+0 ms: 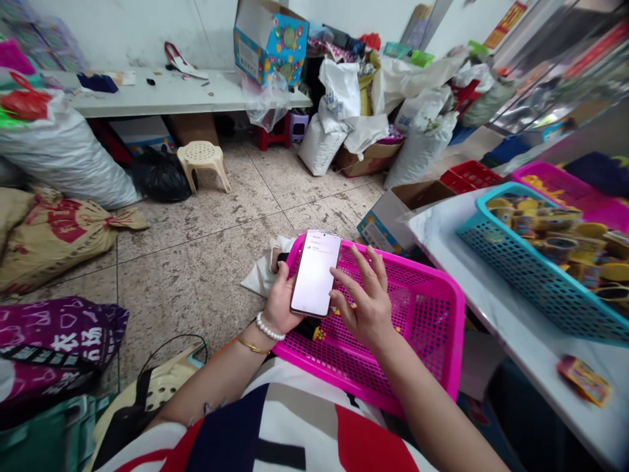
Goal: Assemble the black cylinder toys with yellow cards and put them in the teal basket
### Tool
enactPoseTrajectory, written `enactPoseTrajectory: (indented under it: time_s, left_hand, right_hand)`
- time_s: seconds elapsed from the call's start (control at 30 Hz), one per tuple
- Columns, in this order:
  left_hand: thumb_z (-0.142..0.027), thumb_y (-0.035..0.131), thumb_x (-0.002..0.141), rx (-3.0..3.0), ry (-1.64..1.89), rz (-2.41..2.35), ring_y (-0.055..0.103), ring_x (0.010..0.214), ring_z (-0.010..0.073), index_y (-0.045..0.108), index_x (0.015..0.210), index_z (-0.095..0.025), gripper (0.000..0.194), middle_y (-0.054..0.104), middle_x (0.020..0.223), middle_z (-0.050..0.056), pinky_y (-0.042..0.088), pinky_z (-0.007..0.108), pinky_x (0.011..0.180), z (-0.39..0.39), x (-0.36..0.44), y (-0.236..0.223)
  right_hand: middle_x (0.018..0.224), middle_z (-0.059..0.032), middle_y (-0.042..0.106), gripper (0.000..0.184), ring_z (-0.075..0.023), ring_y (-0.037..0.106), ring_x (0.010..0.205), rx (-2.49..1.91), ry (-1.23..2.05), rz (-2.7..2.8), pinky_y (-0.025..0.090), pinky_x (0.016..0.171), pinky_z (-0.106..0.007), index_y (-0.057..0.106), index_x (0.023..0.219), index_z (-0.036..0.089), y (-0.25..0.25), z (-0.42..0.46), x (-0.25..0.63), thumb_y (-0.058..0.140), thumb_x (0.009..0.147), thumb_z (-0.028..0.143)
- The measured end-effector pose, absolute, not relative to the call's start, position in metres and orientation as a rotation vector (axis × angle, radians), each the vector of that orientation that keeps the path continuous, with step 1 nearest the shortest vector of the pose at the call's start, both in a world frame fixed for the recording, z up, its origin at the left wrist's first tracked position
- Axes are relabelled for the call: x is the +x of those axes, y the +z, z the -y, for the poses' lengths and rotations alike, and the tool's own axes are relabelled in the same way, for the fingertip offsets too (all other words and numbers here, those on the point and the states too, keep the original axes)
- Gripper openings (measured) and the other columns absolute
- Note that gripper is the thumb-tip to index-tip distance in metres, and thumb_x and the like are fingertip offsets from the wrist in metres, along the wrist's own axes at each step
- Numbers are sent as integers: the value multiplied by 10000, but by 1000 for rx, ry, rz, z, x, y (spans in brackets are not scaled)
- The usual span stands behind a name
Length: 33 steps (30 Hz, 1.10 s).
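Smartphone [314, 275] was clamped in left hand's [284, 306] fingers above magenta basket [458, 328], screen up, presumably for viewing; right hand's [368, 308] fingers, spread apart, were free for touch.

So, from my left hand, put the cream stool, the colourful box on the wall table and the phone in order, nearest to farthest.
1. Phone: held in your left hand.
2. Cream stool: on the floor, ahead and left.
3. Colourful box: farther back, on the wall table's right end.

Phone text [317, 248] too small to read
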State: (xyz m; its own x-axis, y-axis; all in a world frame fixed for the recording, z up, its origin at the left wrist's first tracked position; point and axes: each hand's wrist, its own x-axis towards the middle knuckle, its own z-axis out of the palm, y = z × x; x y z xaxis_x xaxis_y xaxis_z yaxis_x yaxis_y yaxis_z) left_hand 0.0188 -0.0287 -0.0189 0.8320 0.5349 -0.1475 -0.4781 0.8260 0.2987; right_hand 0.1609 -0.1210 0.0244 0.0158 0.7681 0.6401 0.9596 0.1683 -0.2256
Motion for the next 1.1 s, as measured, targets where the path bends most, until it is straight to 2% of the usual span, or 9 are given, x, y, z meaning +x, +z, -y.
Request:
enactPoseTrajectory:
  time_s: [0.33,0.67,0.93,1.1]
  left_hand:
    - [-687,285,907,253,524,-212,561,1186,356,466,1404,-151,753,620,1267,163,454,497,983,28,18,-24]
    - [-674,234,920,284,530,-190,587,1156,341,530,1347,-132,750,657,1200,168,449,490,991,29,18,-20]
    - [-711,274,891,318,490,-148,639,1050,360,543,1327,-98,800,656,1180,204,501,499,903,28,17,-22]
    - [-686,280,907,300,511,-163,620,1097,346,548,1323,-102,765,671,1157,190,482,481,943,28,17,-23]
  right_hand:
    - [1539,-48,325,358,-372,236,1424,-1641,-377,1772,278,1129,-647,590,1233,254,23,121,162,633,878,243]
    - [1535,-74,331,362,-384,236,1421,-1651,-418,1741,292,1125,-639,600,1229,219,26,121,163,641,869,225]
    - [1506,-74,383,354,-376,263,1413,-1701,-487,1655,290,1127,-636,609,1228,215,19,119,168,635,876,247]
    - [1512,-74,374,364,-370,260,1416,-1694,-460,1684,300,1123,-633,597,1242,212,19,119,168,627,883,263]
